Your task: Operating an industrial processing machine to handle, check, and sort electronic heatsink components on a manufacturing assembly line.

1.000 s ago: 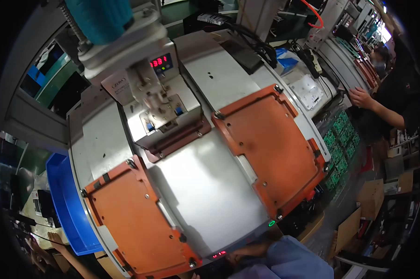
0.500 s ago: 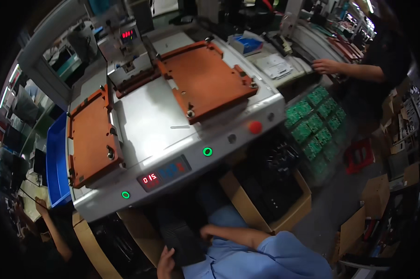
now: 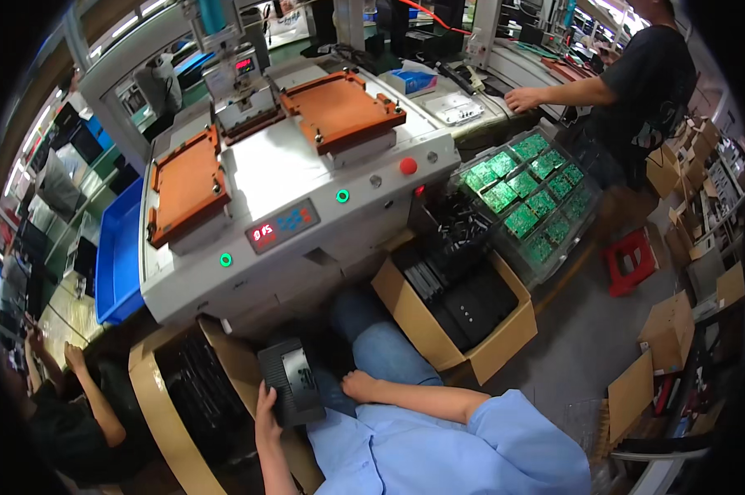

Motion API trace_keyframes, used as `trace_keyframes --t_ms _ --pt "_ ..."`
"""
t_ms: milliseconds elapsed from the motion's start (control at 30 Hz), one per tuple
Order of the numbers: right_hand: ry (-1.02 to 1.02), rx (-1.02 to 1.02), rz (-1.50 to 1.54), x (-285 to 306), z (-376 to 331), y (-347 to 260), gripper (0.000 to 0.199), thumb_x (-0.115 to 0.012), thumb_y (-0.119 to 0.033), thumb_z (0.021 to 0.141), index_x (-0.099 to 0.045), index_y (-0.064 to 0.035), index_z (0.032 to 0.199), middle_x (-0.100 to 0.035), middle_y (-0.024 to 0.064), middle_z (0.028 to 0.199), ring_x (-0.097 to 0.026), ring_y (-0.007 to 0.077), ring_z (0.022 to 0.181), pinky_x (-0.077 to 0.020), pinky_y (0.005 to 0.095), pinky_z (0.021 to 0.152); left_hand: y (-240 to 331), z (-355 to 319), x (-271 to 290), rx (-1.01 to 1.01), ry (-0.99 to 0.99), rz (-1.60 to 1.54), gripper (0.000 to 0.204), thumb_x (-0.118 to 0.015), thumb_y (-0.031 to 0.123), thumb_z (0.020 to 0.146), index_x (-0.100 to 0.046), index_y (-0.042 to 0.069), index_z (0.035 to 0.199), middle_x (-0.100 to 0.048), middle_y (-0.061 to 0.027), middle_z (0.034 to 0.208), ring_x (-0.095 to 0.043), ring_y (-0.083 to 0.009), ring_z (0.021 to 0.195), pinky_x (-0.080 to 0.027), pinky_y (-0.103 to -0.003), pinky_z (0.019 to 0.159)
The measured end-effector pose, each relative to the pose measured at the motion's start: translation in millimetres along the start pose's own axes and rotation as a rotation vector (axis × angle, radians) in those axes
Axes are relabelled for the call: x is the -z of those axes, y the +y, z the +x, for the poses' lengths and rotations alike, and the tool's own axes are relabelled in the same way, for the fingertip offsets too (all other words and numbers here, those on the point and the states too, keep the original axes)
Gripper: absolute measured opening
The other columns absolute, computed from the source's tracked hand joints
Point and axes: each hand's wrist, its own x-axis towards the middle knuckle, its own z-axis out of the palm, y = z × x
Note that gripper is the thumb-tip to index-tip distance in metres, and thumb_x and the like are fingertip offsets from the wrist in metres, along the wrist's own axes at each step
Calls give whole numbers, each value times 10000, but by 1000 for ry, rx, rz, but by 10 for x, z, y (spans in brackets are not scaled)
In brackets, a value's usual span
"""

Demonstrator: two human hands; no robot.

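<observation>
My left hand [image 3: 267, 415] grips the side of a black plastic housing [image 3: 283, 388] with ribbed edges and a shiny patch on its face. The housing is tilted above my lap. To its right, my right hand [image 3: 357, 386] rests on my jeans by the thigh, fingers curled in, and nothing shows in it. In front of me stands a white bench machine [image 3: 261, 177] with an orange fixture plate [image 3: 189, 183] on the left and another orange fixture plate [image 3: 343, 107] on the right.
An open carton [image 3: 504, 330] of black housings stands at my right, another carton [image 3: 154, 396] with black parts at my left. Green circuit boards [image 3: 521, 219] lie in a clear tray beyond. A blue bin [image 3: 118, 256] flanks the machine. Co-workers are at far right and lower left.
My view has shifted, so the machine sits higher in it. The housing has tilted, its shiny patch now showing. My right hand now appears farther from the housing.
</observation>
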Motion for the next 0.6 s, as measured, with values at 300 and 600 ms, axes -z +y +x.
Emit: trace_keyframes --t_ms 300,600 --pt "415 -368 924 578 -146 271 236 -451 -135 918 -642 1 950 -647 151 881 -628 225 804 -493 376 698 53 47 -833 -94 2 147 602 -608 172 915 -329 35 1430 -484 -115 1332 -483 -208 1200 -382 -314 1010" --pt "604 -300 1810 1674 -688 -85 372 -590 -214 933 -526 -17 1243 -600 45 1176 -563 116 1069 -444 267 929 -89 165 -1286 -140 -77 174 592 -617 218 920 -331 48 1411 -543 -102 1253 -542 -167 1126 -423 -293 957"
